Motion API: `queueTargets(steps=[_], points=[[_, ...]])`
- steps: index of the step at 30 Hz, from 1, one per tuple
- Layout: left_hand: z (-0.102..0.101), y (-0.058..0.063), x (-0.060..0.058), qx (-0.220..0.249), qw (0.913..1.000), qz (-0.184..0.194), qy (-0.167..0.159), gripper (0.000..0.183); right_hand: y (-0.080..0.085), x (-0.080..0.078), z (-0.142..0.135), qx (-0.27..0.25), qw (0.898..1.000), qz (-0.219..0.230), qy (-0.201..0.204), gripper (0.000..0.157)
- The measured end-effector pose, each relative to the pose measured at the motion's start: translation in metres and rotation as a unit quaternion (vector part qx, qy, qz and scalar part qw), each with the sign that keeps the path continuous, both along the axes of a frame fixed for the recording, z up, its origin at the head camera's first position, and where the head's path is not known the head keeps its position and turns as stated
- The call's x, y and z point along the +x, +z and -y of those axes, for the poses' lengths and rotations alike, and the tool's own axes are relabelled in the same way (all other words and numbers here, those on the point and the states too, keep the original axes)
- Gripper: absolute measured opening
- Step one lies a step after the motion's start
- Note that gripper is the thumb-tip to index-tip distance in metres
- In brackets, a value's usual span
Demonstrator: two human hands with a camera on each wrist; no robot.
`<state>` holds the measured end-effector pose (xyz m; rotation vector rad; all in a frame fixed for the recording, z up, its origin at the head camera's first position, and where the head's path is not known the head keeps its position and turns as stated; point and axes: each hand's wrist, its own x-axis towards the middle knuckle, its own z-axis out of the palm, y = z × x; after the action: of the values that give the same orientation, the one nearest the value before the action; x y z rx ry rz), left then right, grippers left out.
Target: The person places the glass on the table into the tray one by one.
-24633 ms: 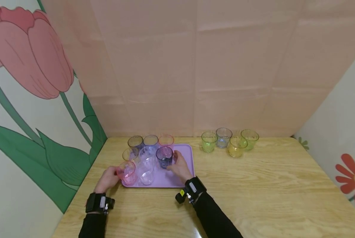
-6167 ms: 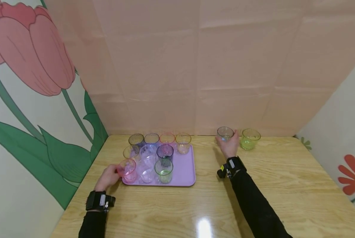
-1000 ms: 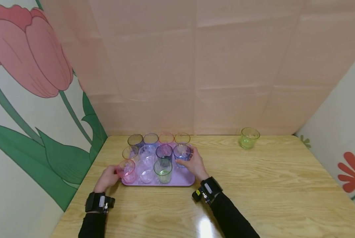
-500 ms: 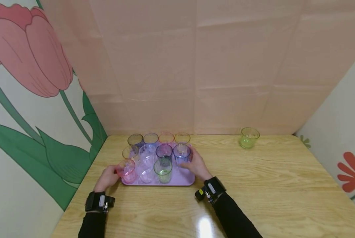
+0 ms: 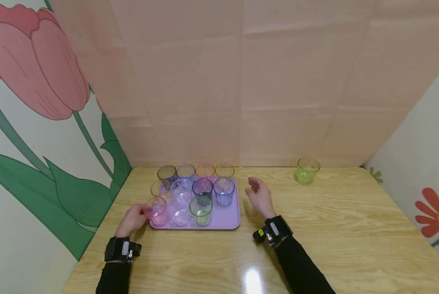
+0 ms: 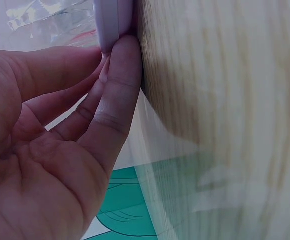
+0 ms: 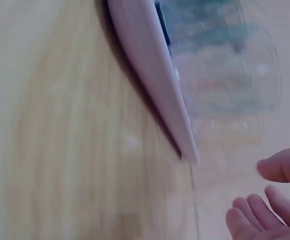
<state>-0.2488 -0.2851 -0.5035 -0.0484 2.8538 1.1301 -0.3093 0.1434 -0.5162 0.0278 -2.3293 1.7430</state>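
Observation:
My left hand (image 5: 132, 220) pinches the left edge of a purple tray (image 5: 226, 219). In the left wrist view the thumb and fingers meet at the tray's rim (image 6: 107, 25), close over the table. My right hand (image 5: 262, 199) hangs just right of the tray, fingers loosely bent and holding nothing. A blue glass (image 5: 224, 195) stands on the tray's right side, left of that hand. In front of it is a green glass (image 5: 201, 214), and a pink glass (image 5: 156, 212) stands by my left hand. A yellow-green glass (image 5: 306, 172) stands alone at the back right.
More clear and tinted glasses crowd the tray in rows, among them a yellow glass (image 5: 224, 171) and a dark purple glass (image 5: 202, 188). The wooden table (image 5: 333, 228) ends at a cloth-covered wall (image 5: 296, 102). Painted walls flank both sides.
My right hand has let go of the blue glass, which stays on the tray, and moved right. Earlier, green, yellow and blue glasses went from the back right onto the tray. The left hand stays put.

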Motion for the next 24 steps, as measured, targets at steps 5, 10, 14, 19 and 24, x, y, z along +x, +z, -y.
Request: queueTargets(steps=[5,10,14,19,24], points=[[0.000,0.000,-0.001,-0.001,1.0000,0.008,0.004,0.015,0.002,-0.004,-0.025,-0.032,0.997,0.002,-0.067,0.045],[0.000,0.000,-0.002,-0.002,1.0000,0.006,0.004,0.014,0.003,-0.004,-0.047,-0.066,0.993,0.005,-0.097,0.047],[-0.001,0.001,0.000,0.000,1.0000,0.004,0.007,0.014,0.004,-0.007,-0.062,-0.078,0.989,-0.003,-0.125,0.049],[-0.001,0.000,0.001,0.006,1.0000,0.000,-0.001,0.013,0.007,-0.011,-0.086,-0.124,0.972,-0.045,-0.194,0.050],[-0.001,-0.003,-0.001,0.000,0.9994,-0.029,-0.016,0.010,0.011,-0.013,-0.120,-0.176,0.941,-0.097,-0.272,0.057]])
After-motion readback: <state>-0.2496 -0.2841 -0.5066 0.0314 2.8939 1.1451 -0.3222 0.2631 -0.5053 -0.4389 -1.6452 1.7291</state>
